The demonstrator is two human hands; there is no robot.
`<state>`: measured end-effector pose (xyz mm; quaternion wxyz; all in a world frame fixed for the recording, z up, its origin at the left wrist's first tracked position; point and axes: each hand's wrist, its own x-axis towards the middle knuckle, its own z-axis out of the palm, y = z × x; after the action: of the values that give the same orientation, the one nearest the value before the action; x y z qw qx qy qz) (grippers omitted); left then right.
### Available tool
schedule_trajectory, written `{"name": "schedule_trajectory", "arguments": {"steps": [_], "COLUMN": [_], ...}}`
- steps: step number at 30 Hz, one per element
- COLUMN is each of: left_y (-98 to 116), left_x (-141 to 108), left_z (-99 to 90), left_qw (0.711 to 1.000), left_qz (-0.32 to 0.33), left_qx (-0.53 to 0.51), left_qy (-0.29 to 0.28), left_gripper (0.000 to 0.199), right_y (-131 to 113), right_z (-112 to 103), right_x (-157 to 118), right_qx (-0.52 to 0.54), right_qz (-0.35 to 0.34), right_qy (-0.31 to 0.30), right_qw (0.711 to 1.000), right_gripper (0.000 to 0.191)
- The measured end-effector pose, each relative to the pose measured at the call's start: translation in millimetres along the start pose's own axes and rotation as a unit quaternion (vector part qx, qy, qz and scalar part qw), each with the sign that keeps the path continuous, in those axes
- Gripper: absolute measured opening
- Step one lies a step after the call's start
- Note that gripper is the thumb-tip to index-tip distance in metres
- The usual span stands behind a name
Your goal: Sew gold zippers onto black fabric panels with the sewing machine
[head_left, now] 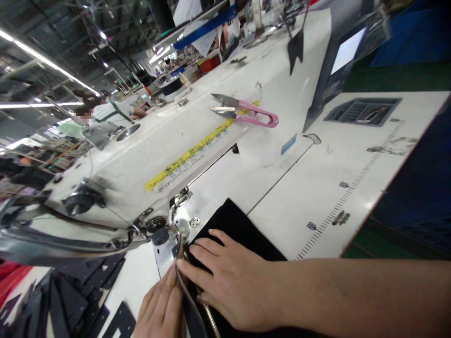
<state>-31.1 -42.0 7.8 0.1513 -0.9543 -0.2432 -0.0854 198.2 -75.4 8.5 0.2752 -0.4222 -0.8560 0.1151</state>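
Observation:
Black fabric (pixel 229 218) lies on the sewing machine bed, with a gold-toothed zipper (pixel 210 321) running along it. A dark narrow strip (pixel 192 305) stands along the zipper, its far end at the needle area and presser foot (pixel 180 232). My right hand (pixel 236 281) lies flat on the fabric, fingers spread, the index fingertip touching the strip. On the strip's other side rests my left hand (pixel 160 305), its fingers stretched out side by side and their tips against the strip. The left thumb is hidden, and the lower frame edge cuts off that hand.
Pink-handled thread snips (pixel 246 111) lie on the white machine arm (pixel 197 122). Dark cut pieces (pixel 66 291) are piled at lower left. A ruler scale (pixel 331 218) marks the right table edge. Beyond the machine, a person (pixel 112 112) leans at another station.

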Motion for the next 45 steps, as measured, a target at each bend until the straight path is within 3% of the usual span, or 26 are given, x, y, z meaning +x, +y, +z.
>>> {"name": "schedule_trajectory", "arguments": {"steps": [6, 12, 22, 30, 36, 45], "left_y": [18.0, 28.7, 37.6, 35.6, 21.0, 8.6], "left_x": [7.0, 4.1, 3.5, 8.5, 20.8, 26.1], "left_z": [-1.9, 1.5, 5.8, 3.5, 7.0, 16.3], "left_qw": [0.999, 0.992, 0.983, 0.988, 0.987, 0.985], "left_qz": [-0.039, -0.108, -0.145, -0.123, -0.142, -0.142], "left_qx": [0.011, -0.058, -0.048, -0.024, -0.042, -0.056], "left_qy": [0.015, 0.032, 0.106, 0.092, 0.061, 0.079], "left_gripper": [0.041, 0.035, 0.03, 0.029, 0.028, 0.031], "right_y": [-1.1, -6.5, -13.1, -14.7, 0.5, 11.5], "right_z": [-12.5, -13.1, -9.7, -13.6, -8.2, -8.3], "right_x": [-7.8, -8.0, -6.9, 0.1, 13.7, 25.5], "right_qx": [0.064, 0.031, -0.039, -0.045, -0.064, -0.064], "right_qz": [-0.042, -0.048, -0.066, -0.065, -0.069, -0.068], "right_qy": [-0.095, -0.162, -0.167, -0.194, -0.183, -0.173], "right_qw": [0.993, 0.985, 0.983, 0.978, 0.979, 0.981], "right_gripper": [0.074, 0.076, 0.075, 0.071, 0.07, 0.071]}}
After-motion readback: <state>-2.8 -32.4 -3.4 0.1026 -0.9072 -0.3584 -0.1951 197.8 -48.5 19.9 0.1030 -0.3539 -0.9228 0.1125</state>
